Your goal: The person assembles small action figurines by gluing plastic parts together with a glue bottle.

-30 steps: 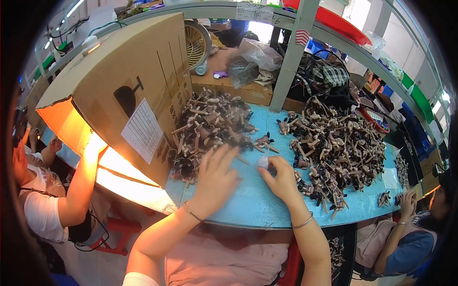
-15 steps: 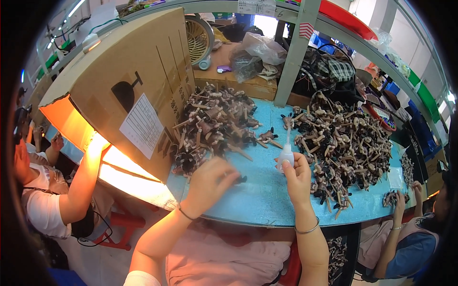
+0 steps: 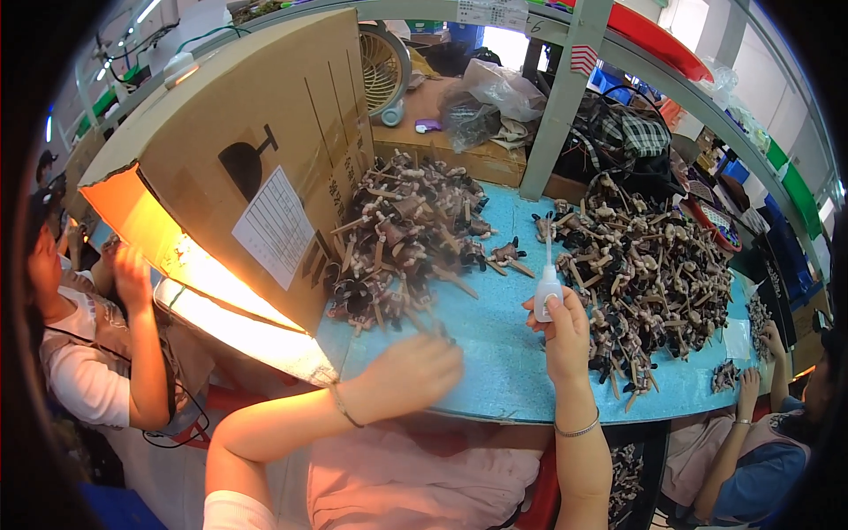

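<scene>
My right hand (image 3: 565, 331) grips a small white squeeze bottle (image 3: 548, 287), held upright with its long thin nozzle pointing up. Above the front of the blue tabletop (image 3: 503, 353), my left hand (image 3: 411, 371) is blurred by motion, its fingers curled. A small dark piece shows at its fingertips, too smeared to name. Beyond that hand lies a heap of small brown-and-black figurines (image 3: 406, 221) with flat wooden-looking sticks among them. A larger heap of similar figurines (image 3: 654, 274) spreads beside the bottle. Between the heaps lies a single figurine (image 3: 508, 252).
A tall cardboard box (image 3: 212, 159) borders the left heap, brightly lit inside. A grey metal post (image 3: 565, 106) rises at the table's back. A fan (image 3: 382, 71) and plastic bags (image 3: 486, 102) are behind. People sit at left (image 3: 97, 353) and right (image 3: 760, 450).
My left hand has shifted right and slightly down, its forearm now lying flatter. The bottle and right hand sit slightly farther right in view. The person at left has drawn an arm back from the lit box.
</scene>
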The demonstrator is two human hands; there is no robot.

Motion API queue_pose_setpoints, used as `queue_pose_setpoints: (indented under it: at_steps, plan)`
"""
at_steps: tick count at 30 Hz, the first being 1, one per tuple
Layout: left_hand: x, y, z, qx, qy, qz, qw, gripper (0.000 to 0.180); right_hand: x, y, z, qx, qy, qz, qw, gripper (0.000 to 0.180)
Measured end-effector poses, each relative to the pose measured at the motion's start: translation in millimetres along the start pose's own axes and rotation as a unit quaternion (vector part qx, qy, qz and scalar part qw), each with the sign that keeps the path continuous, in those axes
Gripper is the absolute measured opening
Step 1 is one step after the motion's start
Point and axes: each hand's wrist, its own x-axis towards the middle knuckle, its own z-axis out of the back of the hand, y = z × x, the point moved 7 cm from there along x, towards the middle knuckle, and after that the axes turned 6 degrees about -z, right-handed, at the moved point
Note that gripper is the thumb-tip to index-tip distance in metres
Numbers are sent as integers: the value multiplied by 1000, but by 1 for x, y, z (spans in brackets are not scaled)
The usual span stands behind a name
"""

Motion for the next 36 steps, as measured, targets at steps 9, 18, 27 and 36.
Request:
queue_pose_setpoints:
  at_steps: [9,18,27,36]
  plan:
    - [-11,-28,-30,71,44,-28,996,24,2,4,-3,21,1,-23,1000,23]
    - [-24,8,-11,-105,-125,120,979,26,0,4,0,66,17,-15,998,24]
    - [-50,22,24,-10,-199,329,923,27,-1,3,-5,57,15,-30,998,27]
    - [-35,21,-21,-2,-125,402,907,35,-2,0,-5,67,33,-31,997,25]
